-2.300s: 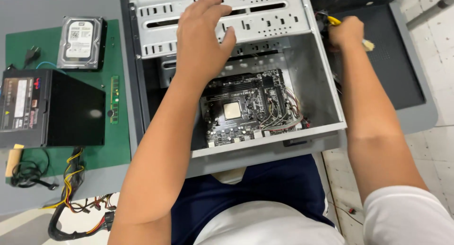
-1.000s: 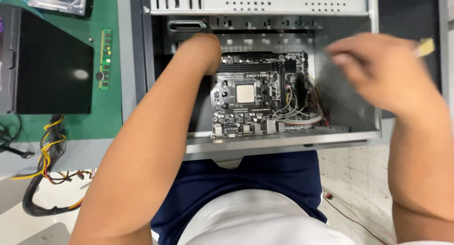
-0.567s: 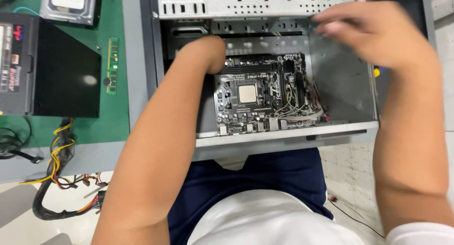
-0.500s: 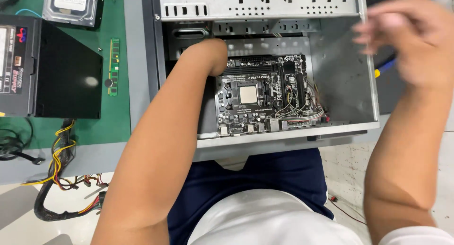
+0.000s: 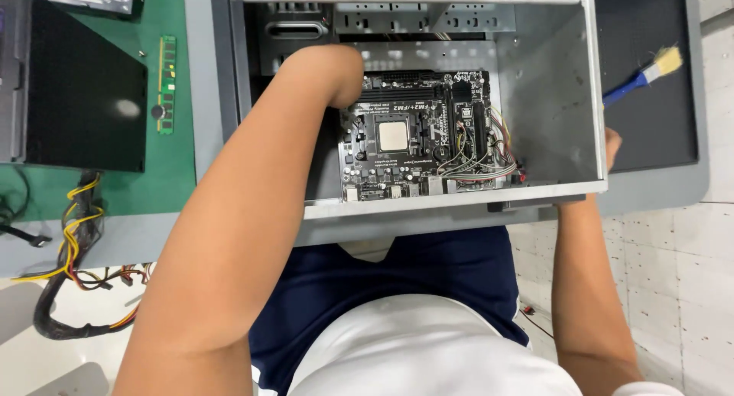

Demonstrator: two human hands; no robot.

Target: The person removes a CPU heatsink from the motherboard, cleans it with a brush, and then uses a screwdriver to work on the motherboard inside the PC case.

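Head view, looking down into the open computer case (image 5: pixel 535 98), which lies on its side at the near edge of the grey workbench (image 5: pixel 199 98), directly above your lap. Your left hand (image 5: pixel 336 71) is plunged into the case at the upper left corner of the motherboard (image 5: pixel 417 136); only the wrist and the back of the hand show, and the fingers are hidden in the case, so their state cannot be told. Your right hand (image 5: pixel 612 145) sits outside the right wall of the case, mostly concealed behind it; its fingers likewise cannot be read. The left hand is thus the nearer to the board, which lies to the right of and below it, flat on the case floor. The board is dark, near-square, with a bare silver processor socket (image 5: pixel 392 136) at centre and coloured wires (image 5: pixel 489 147) looping along its right edge.
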